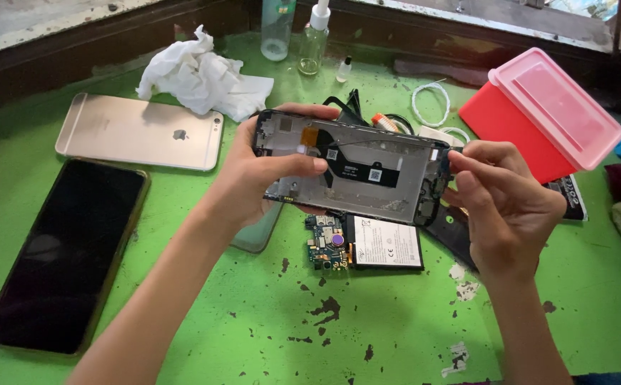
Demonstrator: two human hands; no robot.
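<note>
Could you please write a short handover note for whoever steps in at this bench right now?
Left hand: grips the opened phone frame by its left end, held level above the green table.
Right hand: fingertips pinch at the frame's right edge.
Done: the frame is stripped; the circuit board and battery lie on the table beneath it.
Left: the black flex cable is still in the frame.
Nearby: gold phone face down, dark phone, crumpled tissue, red box with pink lid.
</note>
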